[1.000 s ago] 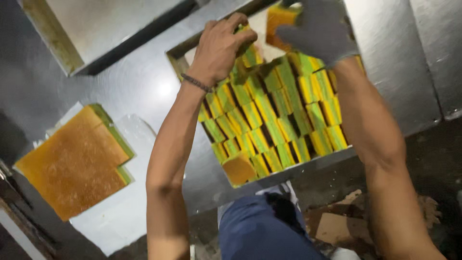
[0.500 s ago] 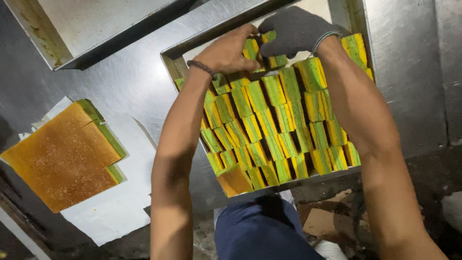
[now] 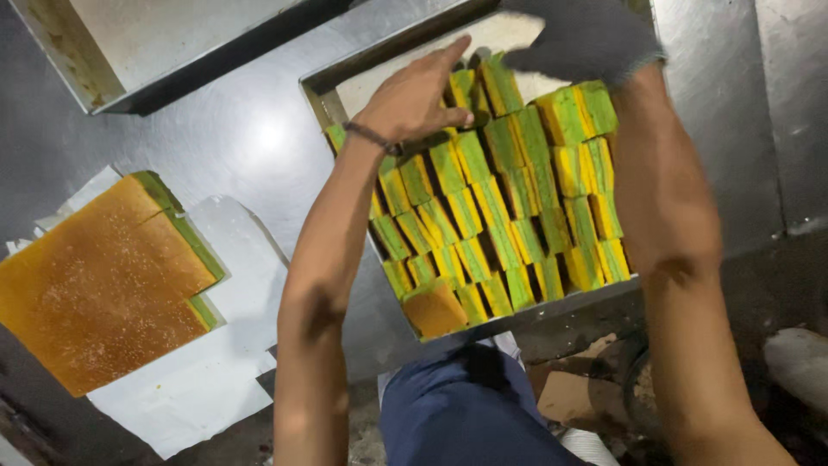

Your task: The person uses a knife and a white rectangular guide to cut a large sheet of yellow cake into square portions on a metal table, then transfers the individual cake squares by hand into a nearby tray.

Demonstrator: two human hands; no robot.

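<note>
We see a grey steel worktop (image 3: 250, 147) with a soft light glare. On it a metal tray (image 3: 321, 95) holds rows of green and yellow cake slices (image 3: 500, 216). The bare left hand (image 3: 414, 95) lies on the far slices, fingers pressed together and stretched flat. The right hand (image 3: 586, 39), in a dark glove, hovers just beside it over the slices; we cannot tell its grip. Far to the left of the left hand, a brown cake slab (image 3: 95, 285) lies on white paper (image 3: 198, 397). Beyond it stands another tray (image 3: 172, 43).
</note>
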